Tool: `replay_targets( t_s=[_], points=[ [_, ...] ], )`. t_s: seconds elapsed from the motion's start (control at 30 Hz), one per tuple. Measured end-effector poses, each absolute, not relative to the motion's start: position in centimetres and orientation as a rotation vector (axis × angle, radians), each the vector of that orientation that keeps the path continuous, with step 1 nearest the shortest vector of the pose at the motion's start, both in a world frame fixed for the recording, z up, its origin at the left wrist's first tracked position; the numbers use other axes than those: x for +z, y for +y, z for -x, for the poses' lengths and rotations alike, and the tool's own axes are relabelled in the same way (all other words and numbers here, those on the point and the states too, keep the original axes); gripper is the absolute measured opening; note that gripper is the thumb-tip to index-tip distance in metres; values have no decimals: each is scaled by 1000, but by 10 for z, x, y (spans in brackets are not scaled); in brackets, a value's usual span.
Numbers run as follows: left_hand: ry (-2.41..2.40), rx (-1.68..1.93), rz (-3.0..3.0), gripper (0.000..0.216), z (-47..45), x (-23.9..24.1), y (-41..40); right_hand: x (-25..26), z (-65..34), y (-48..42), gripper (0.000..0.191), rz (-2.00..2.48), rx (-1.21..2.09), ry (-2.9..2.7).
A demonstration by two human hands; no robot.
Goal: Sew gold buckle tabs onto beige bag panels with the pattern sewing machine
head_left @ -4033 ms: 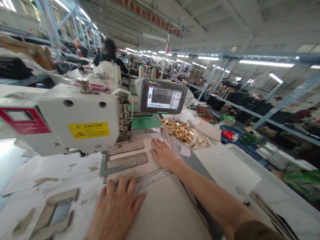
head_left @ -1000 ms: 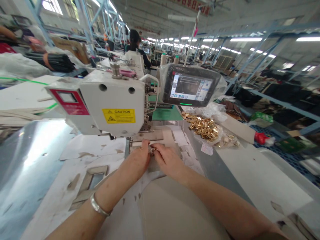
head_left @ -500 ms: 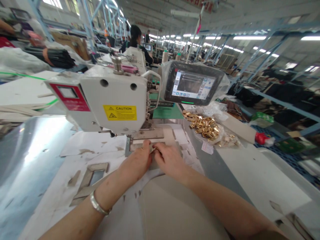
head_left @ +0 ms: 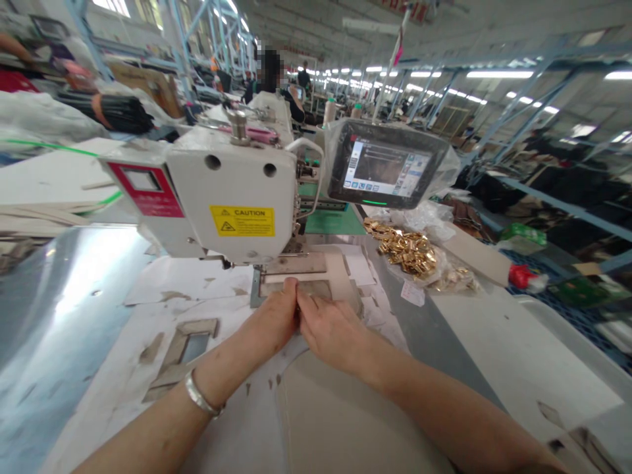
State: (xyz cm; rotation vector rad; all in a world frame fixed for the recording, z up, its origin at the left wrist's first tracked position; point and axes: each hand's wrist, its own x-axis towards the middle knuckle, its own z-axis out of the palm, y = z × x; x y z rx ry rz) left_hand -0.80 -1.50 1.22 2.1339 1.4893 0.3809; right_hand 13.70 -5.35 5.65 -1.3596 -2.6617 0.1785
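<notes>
My left hand point(head_left: 269, 322) and my right hand point(head_left: 332, 330) meet fingertip to fingertip at the metal clamp frame point(head_left: 296, 263), just under the head of the white sewing machine point(head_left: 232, 197). Both sets of fingers are pressed together and pushed down on a beige strip in the frame. What lies between the fingertips is hidden. A silver bracelet point(head_left: 200, 395) circles my left wrist. A large beige sheet point(head_left: 336, 408) lies under my forearms.
The plastic-wrapped control screen point(head_left: 385, 168) hangs right of the machine head. A pile of gold metal pieces point(head_left: 405, 250) lies in a bag behind my right hand. A paper template with a rectangular cutout point(head_left: 190, 345) sits left. Another person point(head_left: 271, 72) works far behind.
Four seconds ago my hands lay flat and apart on the sheet. They have since come together at the clamp, and the small gold piece seen between them half a second ago is now covered.
</notes>
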Motion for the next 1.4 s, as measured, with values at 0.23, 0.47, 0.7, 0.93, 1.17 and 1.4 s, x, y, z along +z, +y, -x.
replay_targets(
  t_s=[0.23, 0.47, 0.7, 0.93, 1.17, 1.4],
  points=[
    [1655, 382, -2481, 31, 1, 43, -34, 47, -161, -23, 16, 1434, 433, -2244],
    [1612, 255, -2653, 21, 5, 40, -31, 39, -178, -3, 25, 1397, 1171, -1933],
    [1522, 502, -2831, 33, 1, 13, -18, 28, -179, 8, 8, 1467, 1108, -1869],
    [1511, 506, -2895, 67, 7, -7, -17, 19, -199, 27, 23, 1685, 977, -1854],
    [1652, 353, -2764, 64, 1, 1, -19, 30, -188, 47, 21, 1902, 1143, -1670],
    [1751, 343, -2668, 69, 0, 0, -19, 31, -172, 53, 20, 1928, 911, -1912]
  ],
)
